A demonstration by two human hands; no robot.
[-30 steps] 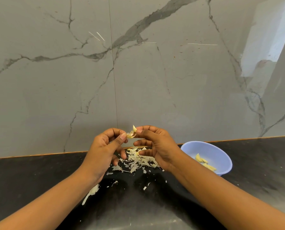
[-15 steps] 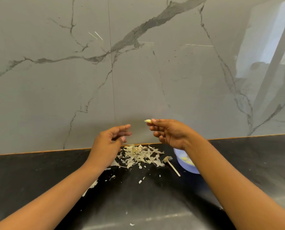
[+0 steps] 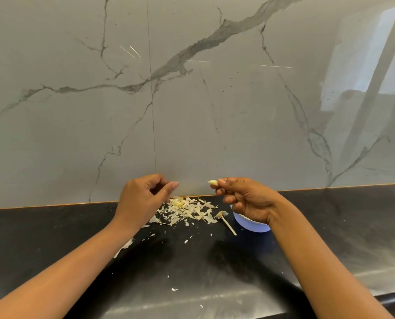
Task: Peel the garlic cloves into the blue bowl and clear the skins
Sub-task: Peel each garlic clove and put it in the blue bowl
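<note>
My right hand pinches a small pale garlic clove between thumb and fingertips, raised above the counter. Under that hand sits the blue bowl, mostly hidden by my wrist; only its lower wall shows. My left hand hovers over the left side of the skin pile, fingers loosely curled and holding nothing. A garlic stem with its root end lies between the pile and the bowl.
The black counter runs under a grey marble wall. Loose skin scraps lie scattered toward me, among them a larger piece by my left forearm and small flakes near the front edge.
The hands separated after pulling skin off the clove. My right hand carried the clove right, over the bowl. My left hand let the skin go and opened over the pile.
</note>
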